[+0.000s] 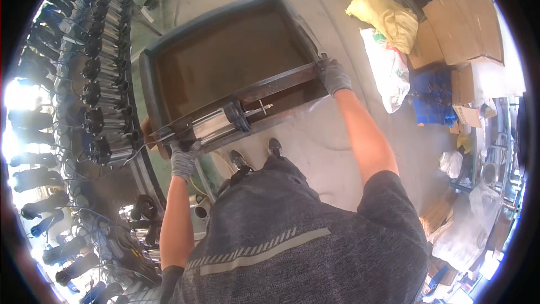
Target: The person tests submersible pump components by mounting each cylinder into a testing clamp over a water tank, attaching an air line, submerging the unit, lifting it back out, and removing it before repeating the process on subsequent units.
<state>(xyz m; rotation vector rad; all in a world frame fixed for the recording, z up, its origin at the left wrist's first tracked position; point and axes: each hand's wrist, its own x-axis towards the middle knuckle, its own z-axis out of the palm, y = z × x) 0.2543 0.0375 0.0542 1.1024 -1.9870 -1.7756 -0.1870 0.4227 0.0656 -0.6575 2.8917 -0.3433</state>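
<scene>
A dark rectangular tank is standing tilted across the view in front of the person, its broad inner face showing brown; whether that is liquid or a bare bottom, I cannot tell. A silvery metal cylinder with dark end caps is lying along the tank's near side, in the left half of the narrow bay behind the dark rail that is running across the tank. From the cylinder's right end a thin fitting with a brass-coloured tip is sticking out toward the right part of the bay. The left hand, in a grey knitted glove, is resting at the tank's near left corner, just beside the cylinder's left end; its fingers are partly hidden, so I cannot tell whether it is gripping the cylinder or the tank's edge. The right hand, gloved alike, is closing its fingers around the tank's near right corner, where the rail is ending. Two dark shoes are standing on the near side of the tank. Left of the tank, long rows of silvery cylinders with black ends are lining up. Well to its right, a yellow sack, a white sack, cardboard boxes and a blue container are sitting together.
</scene>
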